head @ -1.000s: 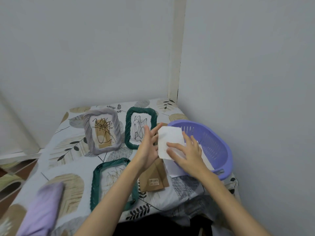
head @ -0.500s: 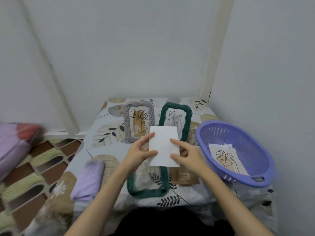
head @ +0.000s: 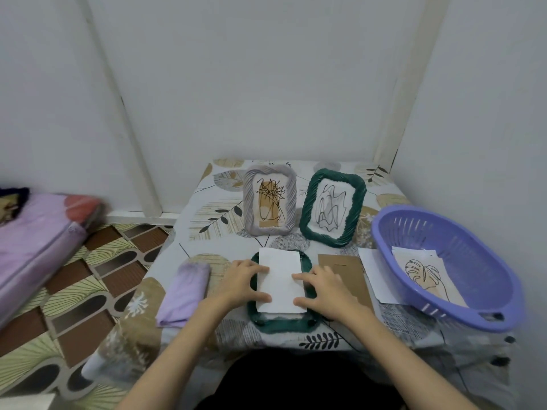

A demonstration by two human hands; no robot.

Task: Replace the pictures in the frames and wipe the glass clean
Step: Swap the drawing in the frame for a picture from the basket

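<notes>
Two hands press a white sheet (head: 280, 279) onto a green frame (head: 279, 322) lying flat at lower centre of the frame. The sheet's long axis runs from the near edge toward the top of the picture, matching the frame beneath it. The left hand (head: 241, 281) rests on the sheet's left edge with fingers spread and nearly straight, flat on the paper, gripping nothing. The right hand (head: 322, 288) rests on the right edge the same way, fingertips on the paper, palm over the frame's right side.

Right of the frame lies a brown backing board (head: 347, 273), long axis also pointing away from the viewer. A folded purple cloth (head: 185, 292) lies left of the left hand.

At upper centre two frames stand upright: a grey frame (head: 291, 199) on the left and a second green frame (head: 307, 214) on the right, each holding a line drawing, long axes vertical.

At right a purple basket (head: 479, 312) holds a leaf drawing (head: 423, 270). All rest on a table (head: 213, 214) covered with a leaf-print cloth.
</notes>
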